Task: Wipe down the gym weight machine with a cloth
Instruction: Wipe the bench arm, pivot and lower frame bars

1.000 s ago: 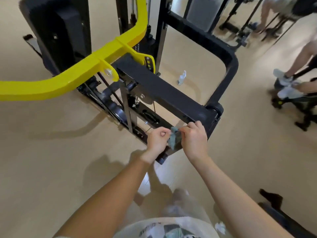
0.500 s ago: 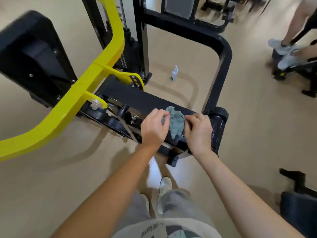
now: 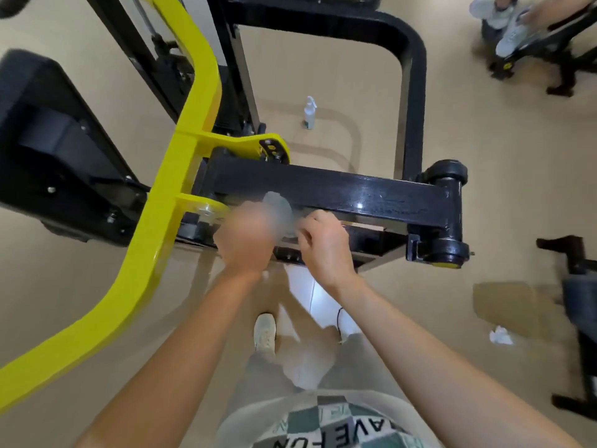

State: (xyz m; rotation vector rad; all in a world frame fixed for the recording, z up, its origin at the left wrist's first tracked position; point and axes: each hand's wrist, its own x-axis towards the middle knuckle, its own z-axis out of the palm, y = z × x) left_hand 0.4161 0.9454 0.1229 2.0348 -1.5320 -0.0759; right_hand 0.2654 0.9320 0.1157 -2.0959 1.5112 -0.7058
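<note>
Cloth [image 3: 278,204]: grey-blue, bunched and blurred, lying against the near edge of the beam [image 3: 355,192], toward its left end.
Left hand [image 3: 244,244]: smeared by blur, showing as a fist closing round the cloth's lower part.
Right hand [image 3: 326,245]: fingers curling, tips sitting at the cloth's right edge; whether they are pinching it cannot be told.
Beam: glossy black, catching a glare spot right of the hands, running from the yellow arm [image 3: 161,221] on the left to a round pivot [image 3: 447,215] at its right end.
Room along the beam: its top right of the cloth is lying bare as far as the pivot; on the left the yellow arm's bracket is standing just beside the cloth.
Machine [image 3: 223,92]: a black pad [image 3: 48,140] is sitting left of the yellow arm, and a black tube [image 3: 412,108] is bending round the far right corner.
Floor [image 3: 500,189]: tan and open right of the pivot; a bottle [image 3: 309,113] is standing beyond the beam, inside the tube's bend.
Near side: the person's shoe [image 3: 265,331] is showing below the hands, a white scrap [image 3: 500,336] is lying to the right, and another black frame [image 3: 581,302] is closing the right edge.
Far right corner: other people's shoes [image 3: 507,30] are resting on another machine.
</note>
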